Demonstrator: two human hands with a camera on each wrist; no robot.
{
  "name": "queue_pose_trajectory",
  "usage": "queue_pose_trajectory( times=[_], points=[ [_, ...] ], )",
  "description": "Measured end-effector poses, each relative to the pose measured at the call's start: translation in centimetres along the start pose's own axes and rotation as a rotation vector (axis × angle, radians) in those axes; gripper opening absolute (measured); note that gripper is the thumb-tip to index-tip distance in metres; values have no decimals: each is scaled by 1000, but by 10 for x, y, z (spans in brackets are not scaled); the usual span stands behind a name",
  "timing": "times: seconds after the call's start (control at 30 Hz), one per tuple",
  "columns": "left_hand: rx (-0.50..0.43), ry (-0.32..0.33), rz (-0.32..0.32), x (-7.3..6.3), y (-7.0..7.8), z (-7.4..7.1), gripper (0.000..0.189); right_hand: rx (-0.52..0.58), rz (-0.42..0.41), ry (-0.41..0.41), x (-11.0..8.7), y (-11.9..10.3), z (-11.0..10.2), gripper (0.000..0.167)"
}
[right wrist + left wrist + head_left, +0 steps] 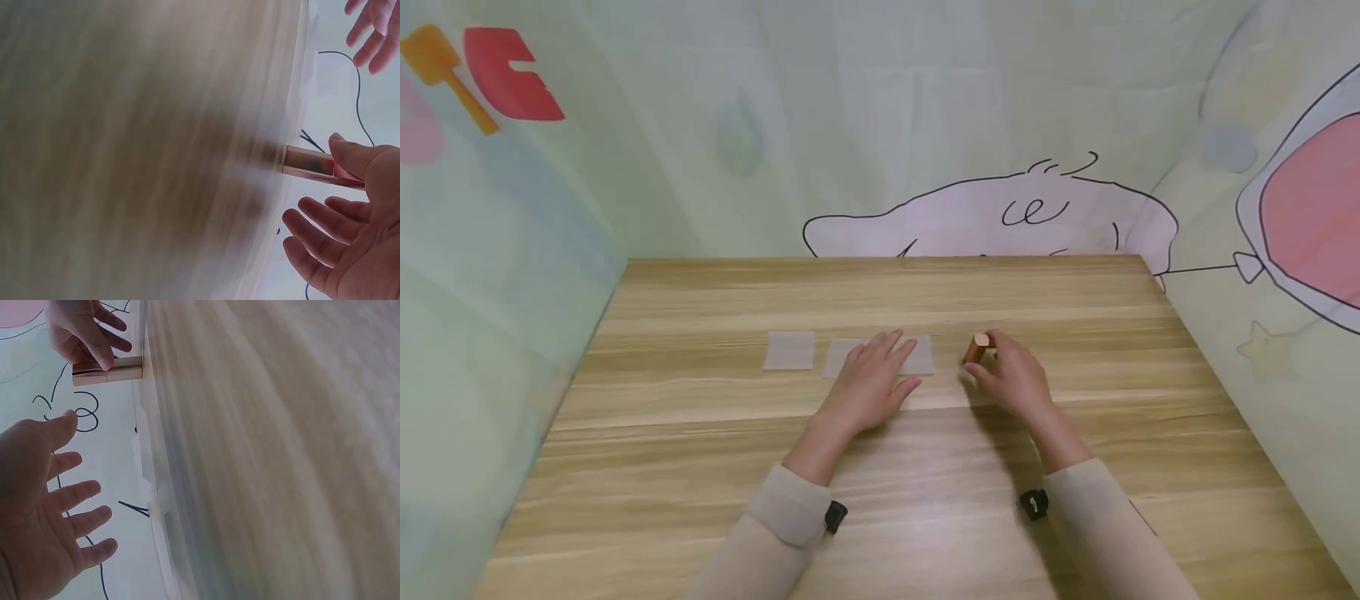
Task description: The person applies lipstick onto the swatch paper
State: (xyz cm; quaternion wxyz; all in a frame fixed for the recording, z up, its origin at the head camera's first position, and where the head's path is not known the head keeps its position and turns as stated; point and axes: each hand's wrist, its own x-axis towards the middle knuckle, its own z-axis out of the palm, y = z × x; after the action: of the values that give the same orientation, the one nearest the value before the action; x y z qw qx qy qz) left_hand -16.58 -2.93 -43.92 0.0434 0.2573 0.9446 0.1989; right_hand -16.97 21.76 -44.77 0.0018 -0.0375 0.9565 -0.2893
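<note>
A copper-coloured lipstick tube (pixel 976 348) stands upright on the table, its paler end facing up. My right hand (pixel 1017 375) pinches it between thumb and index finger, the other fingers spread away from it in the right wrist view. My left hand (pixel 868 383) hovers low over the pale square sheets with its fingers spread and nothing in its grasp. It covers parts of the middle sheet (pixel 838 358) and the right sheet (pixel 919 357). The left sheet (pixel 788 351) lies fully in sight, a little apart from the others.
The wood-grain table (pixel 910 517) runs back to a printed cloth backdrop (pixel 880 125). The cloth also hangs along both sides. A small black device (pixel 1034 504) sits at the right wrist, another (pixel 835 517) at the left.
</note>
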Motion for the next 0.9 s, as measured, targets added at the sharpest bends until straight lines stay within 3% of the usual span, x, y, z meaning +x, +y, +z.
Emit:
queue_pose_trajectory(
  times=[0.4,0.9],
  points=[
    [16,-20,1,7,4,3,61,17,3,-5,3,7,2,39],
    [24,-48,3,19,5,8,61,49,-47,1,9,7,3,23]
  ],
)
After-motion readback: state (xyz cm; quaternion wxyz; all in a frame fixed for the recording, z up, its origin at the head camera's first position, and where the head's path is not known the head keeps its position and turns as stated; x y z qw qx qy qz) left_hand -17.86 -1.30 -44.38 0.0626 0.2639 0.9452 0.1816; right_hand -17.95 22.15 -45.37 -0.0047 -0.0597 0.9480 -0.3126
